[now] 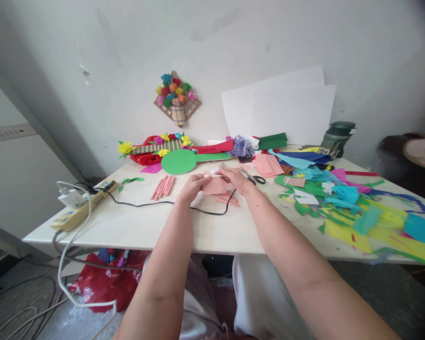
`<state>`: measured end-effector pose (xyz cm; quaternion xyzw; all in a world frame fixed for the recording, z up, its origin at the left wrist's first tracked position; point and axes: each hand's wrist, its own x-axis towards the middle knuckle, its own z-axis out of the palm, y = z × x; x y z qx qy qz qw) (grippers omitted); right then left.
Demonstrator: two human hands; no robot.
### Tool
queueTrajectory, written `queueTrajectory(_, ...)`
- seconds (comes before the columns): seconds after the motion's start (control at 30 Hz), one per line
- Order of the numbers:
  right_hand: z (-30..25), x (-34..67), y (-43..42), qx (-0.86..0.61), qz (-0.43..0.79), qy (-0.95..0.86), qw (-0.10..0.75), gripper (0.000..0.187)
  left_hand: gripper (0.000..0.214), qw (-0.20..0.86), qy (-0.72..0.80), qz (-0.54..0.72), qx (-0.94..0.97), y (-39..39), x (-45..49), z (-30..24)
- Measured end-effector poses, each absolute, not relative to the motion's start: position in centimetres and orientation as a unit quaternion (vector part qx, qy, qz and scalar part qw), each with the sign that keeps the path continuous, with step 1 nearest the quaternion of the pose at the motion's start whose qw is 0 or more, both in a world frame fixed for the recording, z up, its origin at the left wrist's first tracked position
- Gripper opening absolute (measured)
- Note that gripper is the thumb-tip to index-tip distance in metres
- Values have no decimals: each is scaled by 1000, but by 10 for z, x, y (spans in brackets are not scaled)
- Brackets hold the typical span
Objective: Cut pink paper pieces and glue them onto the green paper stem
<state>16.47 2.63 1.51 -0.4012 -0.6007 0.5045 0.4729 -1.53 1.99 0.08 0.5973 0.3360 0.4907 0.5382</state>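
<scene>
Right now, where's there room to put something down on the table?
One bare patch lies between the power strip, black cable and left arm. Another: between that and the right arm, by the table's edge. The right side is crowded with paper scraps.

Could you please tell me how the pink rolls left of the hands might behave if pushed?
The pink rolls look slim and round, so they'd probably roll. Coloured like the held sheet, they're likely paper, so light and easily creased.
</scene>
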Motion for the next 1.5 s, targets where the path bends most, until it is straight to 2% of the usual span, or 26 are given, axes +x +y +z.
queueTrajectory(0.17,13,165,26,-399,532,-588,460,54,34,554,327,500,580,22,-16,0)
queueTrajectory(0.43,8,159,25,-391,528,-590,468,41,37,559,320,502,578,22,-15,1)
queueTrajectory(0.9,13,150,22,-382,513,-537,550,20,35,545,326,492,596,20,-12,2)
queueTrajectory(1.5,11,151,25,-378,504,-541,557,17,30,542,309,537,568,20,-11,3)
